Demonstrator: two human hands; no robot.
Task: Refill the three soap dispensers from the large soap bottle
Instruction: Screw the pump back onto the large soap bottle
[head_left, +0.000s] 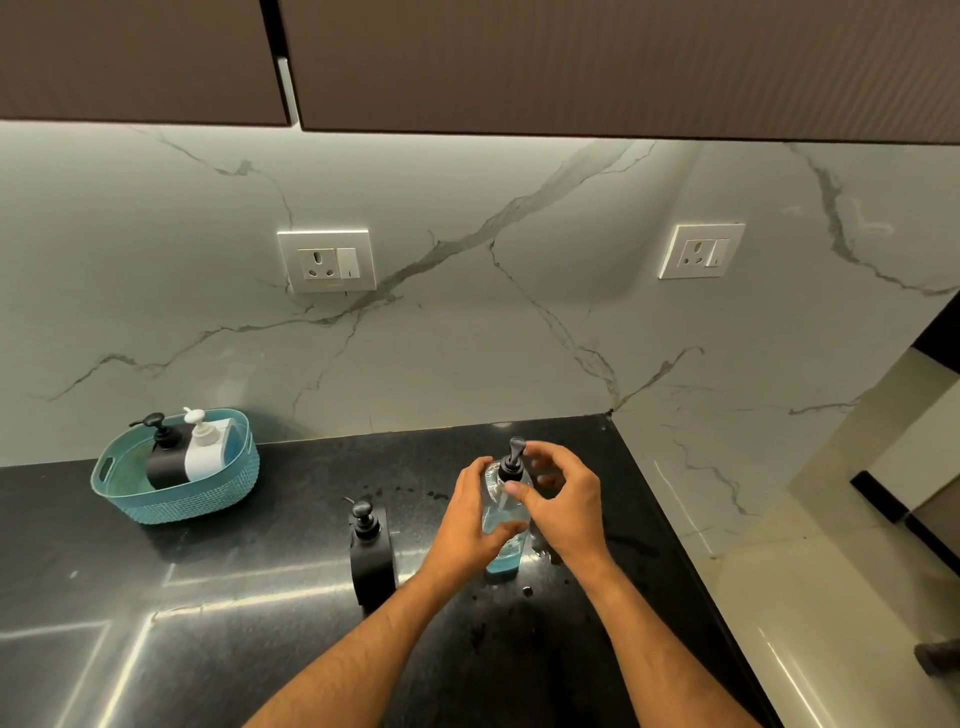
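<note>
On the black table (208, 597), a clear bottle (504, 519) of blue soap is gripped by the left hand (470, 525); its pump collar is pinched by the right hand (563, 501). One black dispenser (370, 553) stands just beside it. Two dispensers, black (165, 457) and white (205, 449), sit in one teal basket (171, 501).

The worktop (234, 597) is black, polished stone, meeting a marble wall at the back and right. 3 things stand directly on it: a teal plastic basket (176, 493) at the back left, a black soap dispenser (370, 553) near the middle, and just right of that a clear bottle (505, 525) holding blue liquid. Small wet drops (527, 591) speckle the surface around the bottle.
</note>
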